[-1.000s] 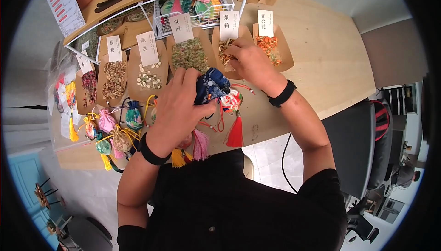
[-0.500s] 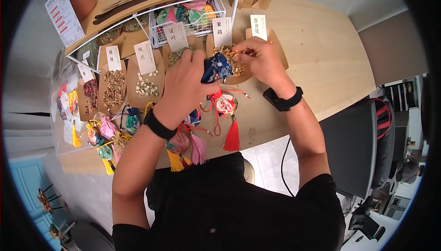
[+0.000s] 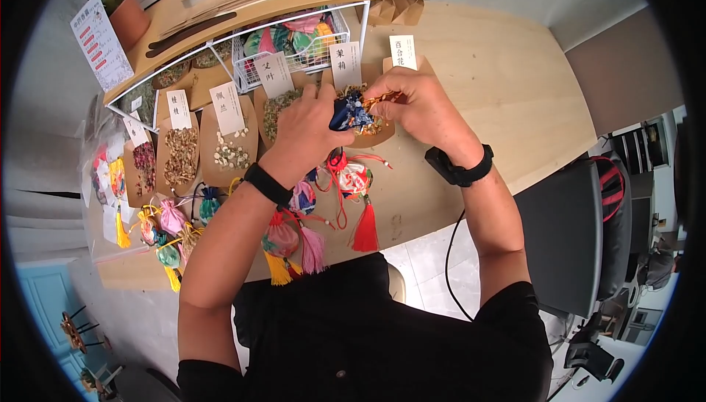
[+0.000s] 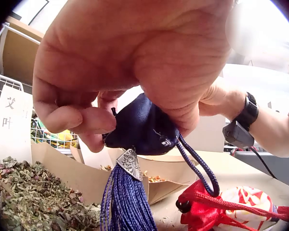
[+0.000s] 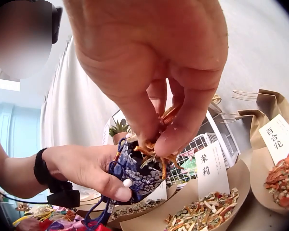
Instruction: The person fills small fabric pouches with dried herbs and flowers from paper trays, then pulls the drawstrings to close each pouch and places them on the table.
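Note:
My left hand (image 3: pixel 305 122) holds a dark blue floral drawstring pouch (image 5: pixel 147 180), whose mouth faces my right hand. A blue tassel (image 4: pixel 127 199) with a silver-coloured cap hangs from its base. Between thumb and fingers, my right hand (image 3: pixel 426 104) pinches dried orange-brown strips (image 5: pixel 166 161) right at the pouch's mouth, some ends sticking out. Below the pouch is a brown paper tray (image 5: pixel 144 225) of mixed dried flowers (image 5: pixel 200 214). Crushed green leaves (image 4: pixel 33 192) fill the tray near my left hand. Orange dried pieces (image 5: pixel 285 179) lie in the rightmost tray.
More trays hold pale slices (image 3: pixel 232 153), brown chips (image 3: pixel 181 155) and dark red buds (image 3: pixel 143 163). Several finished sachets, including a red-tasselled one (image 3: pixel 354 179), lie along the table's near edge. A white-framed shelf (image 3: pixel 294 13) with a wire basket (image 3: pixel 290 63) stands behind.
My right hand has lifted from over the trays and come to the pouch's mouth with the orange strips. My left hand has brought the pouch right, its mouth turned toward them.

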A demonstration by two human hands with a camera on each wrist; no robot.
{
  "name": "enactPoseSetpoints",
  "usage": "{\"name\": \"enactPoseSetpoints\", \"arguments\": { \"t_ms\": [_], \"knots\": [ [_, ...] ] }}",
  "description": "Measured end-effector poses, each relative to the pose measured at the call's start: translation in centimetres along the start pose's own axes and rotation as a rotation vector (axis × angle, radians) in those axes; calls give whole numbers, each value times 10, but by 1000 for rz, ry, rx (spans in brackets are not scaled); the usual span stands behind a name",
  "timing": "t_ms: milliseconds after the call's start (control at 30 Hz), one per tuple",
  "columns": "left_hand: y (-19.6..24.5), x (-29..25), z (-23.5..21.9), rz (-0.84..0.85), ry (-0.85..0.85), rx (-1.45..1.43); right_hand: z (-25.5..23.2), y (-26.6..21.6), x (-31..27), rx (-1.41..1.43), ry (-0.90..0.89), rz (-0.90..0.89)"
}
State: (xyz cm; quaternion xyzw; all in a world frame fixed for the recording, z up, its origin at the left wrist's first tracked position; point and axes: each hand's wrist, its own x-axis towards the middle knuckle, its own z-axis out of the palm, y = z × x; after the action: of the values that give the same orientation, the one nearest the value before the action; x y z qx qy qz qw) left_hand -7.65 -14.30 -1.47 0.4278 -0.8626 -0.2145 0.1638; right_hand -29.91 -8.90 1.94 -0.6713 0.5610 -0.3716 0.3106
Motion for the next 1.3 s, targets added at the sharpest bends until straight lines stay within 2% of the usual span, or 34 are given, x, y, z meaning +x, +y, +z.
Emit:
{"name": "enactPoseSetpoints", "arguments": {
  "t_ms": [200, 400, 500, 600, 700, 900, 1000, 1300],
  "knots": [
    [-1, 4, 3, 29, -21, 12, -6, -9, 6, -96, -83, -18],
    [-11, 2, 3, 36, -12, -96, -7, -4, 13, -127, -76, 20],
    [-11, 3, 2, 27, -21, -110, -4, -5, 12, -109, -56, -17],
    [-8, 4, 2, 30, -19, -105, 2, -3, 12, -310, 19, -204],
    [-7, 7, 6, 42, -19, -87, 7, -2, 11, -389, 23, -285],
    [-6, 8, 14, 49, 7, -73, 5, -10, 12, -251, -65, -165],
    [-2, 9, 13, 33, -13, -45, 5, -20, 13, -121, -105, 57],
    [1, 8, 17, 53, 44, -13, 5, -18, 11, -45, -126, -22]
  ]
}}
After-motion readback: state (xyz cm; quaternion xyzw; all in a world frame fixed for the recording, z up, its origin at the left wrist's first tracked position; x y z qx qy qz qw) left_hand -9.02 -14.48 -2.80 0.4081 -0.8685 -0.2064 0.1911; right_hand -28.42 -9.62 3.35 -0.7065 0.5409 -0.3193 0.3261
